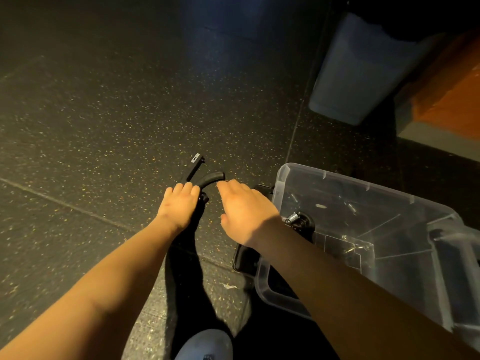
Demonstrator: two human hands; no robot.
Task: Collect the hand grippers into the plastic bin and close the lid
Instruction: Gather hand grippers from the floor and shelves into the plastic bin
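Pointing handles away, hand gripper (211, 178) under left hand (178, 206).

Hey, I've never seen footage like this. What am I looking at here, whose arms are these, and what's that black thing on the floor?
There is no machine: a person wears a camera on the head, so the one picture looks down along their own arms. The left hand grips a black hand gripper lying on the speckled floor. The right hand reaches beside it, fingers relaxed, holding nothing. The clear plastic bin stands open at right, another gripper inside.
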